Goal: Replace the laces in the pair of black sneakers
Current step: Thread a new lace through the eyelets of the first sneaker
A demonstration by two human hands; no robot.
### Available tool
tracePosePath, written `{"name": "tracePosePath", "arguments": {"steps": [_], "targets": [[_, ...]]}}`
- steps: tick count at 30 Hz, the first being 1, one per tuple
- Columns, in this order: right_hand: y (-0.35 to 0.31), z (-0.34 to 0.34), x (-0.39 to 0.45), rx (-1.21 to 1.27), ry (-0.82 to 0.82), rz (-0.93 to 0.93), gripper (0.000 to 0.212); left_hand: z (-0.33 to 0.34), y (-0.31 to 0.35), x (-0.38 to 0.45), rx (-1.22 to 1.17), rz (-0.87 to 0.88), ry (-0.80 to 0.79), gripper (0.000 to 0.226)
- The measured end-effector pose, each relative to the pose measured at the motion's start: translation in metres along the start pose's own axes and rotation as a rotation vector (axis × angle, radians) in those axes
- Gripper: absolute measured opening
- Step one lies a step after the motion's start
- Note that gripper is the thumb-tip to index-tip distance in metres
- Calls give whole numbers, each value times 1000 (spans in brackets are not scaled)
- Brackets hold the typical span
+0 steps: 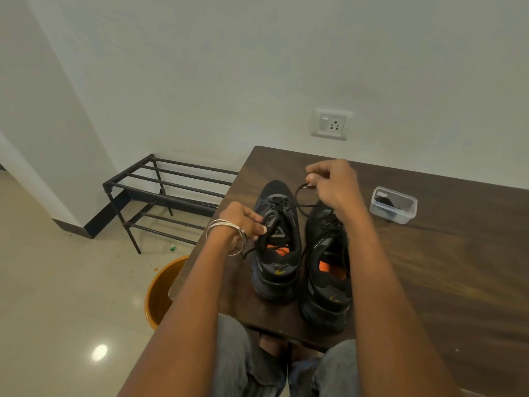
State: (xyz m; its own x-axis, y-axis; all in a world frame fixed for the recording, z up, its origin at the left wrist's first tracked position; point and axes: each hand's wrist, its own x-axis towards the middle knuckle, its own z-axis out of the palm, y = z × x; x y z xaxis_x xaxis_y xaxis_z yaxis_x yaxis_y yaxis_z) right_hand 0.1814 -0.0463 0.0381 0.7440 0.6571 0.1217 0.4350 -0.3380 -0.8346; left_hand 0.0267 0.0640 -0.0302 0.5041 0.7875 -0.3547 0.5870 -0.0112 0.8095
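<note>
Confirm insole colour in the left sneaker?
Orange, visible inside the left sneaker opening; head view.

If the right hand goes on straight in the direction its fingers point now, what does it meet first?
The right hand, pinching the lace, points left and slightly away over the table. The way looks free: it would probably pass beyond the toe of the left sneaker and off the table edge, though depth is unclear.

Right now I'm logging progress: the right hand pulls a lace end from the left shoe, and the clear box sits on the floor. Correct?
Not quite. The head view shows the clear box on the table, right of the shoes, not on the floor. The right hand does pinch a lace end from the left shoe.
</note>
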Motion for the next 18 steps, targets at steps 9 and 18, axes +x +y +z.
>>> {"name": "tracePosePath", "arguments": {"steps": [9,18], "targets": [[-9,-7,-4,-235,-175,-90,21,-2,4,2,187,244,343,13],[-8,9,-6,358,-113,-47,16,23,31,-12,-275,565,1,19]]}}
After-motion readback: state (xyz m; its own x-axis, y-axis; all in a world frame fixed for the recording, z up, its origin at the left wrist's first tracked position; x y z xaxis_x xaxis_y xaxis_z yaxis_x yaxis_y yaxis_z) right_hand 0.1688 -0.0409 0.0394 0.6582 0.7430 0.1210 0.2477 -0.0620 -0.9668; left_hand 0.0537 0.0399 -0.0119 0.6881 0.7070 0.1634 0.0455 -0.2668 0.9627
